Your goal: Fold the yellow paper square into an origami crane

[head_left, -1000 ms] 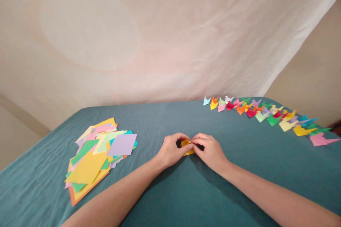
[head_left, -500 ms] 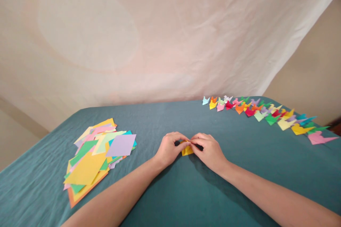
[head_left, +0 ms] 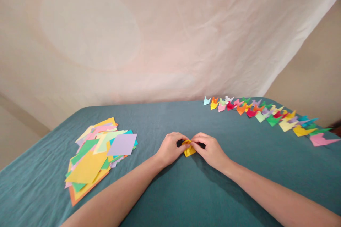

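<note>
A small piece of folded yellow paper (head_left: 189, 151) is between my two hands, near the middle of the table. My left hand (head_left: 172, 148) pinches its left side between thumb and fingers. From the right, my right hand (head_left: 209, 149) pinches the same paper near its top. The fingertips of both hands almost meet there and hide the upper part of the paper. Its lower part shows creased, layered flaps.
A loose pile of coloured paper squares (head_left: 86, 168) lies to the left, with a lilac sheet (head_left: 122, 144) on top. Several folded paper birds (head_left: 273, 120) stand in rows at the right rear. A dark green cloth (head_left: 165, 198) covers the table; a pale sheet (head_left: 170, 35) hangs behind.
A little more of the yellow paper shows between the fingertips, with its folds clearer. Both hands keep their pinch in nearly the same place. The whole view has shifted slightly.
</note>
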Demonstrator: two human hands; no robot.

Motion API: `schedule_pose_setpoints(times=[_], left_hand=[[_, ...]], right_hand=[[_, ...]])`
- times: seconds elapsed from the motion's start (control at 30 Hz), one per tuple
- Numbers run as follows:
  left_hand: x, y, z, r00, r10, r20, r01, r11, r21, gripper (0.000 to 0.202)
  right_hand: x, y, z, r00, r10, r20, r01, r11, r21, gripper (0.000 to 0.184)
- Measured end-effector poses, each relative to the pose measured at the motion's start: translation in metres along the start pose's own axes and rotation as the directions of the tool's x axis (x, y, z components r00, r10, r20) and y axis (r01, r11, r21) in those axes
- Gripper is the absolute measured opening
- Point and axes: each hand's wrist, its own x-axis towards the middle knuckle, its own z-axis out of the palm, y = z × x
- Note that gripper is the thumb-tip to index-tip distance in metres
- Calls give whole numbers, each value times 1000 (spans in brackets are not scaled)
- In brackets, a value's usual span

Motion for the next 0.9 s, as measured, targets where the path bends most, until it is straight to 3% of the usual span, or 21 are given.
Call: schedule_pose_setpoints(times=[0.37, 0.5, 0.9], left_hand=[[2, 0, 0, 1000, -12, 26, 13, 1000, -25, 13], [2, -1, -1, 1000, -4, 30, 5, 1000, -30, 12], [2, -3, 1, 1000, 7, 15, -7, 1000, -22, 10]], right_hand=[[-1, 0, -2, 999, 0, 34, -2, 999, 54, 18], [-3, 1, -4, 1000, 7, -3, -7, 998, 56, 18], [-4, 1, 0, 999, 31, -37, -34, 995, -91, 8]])
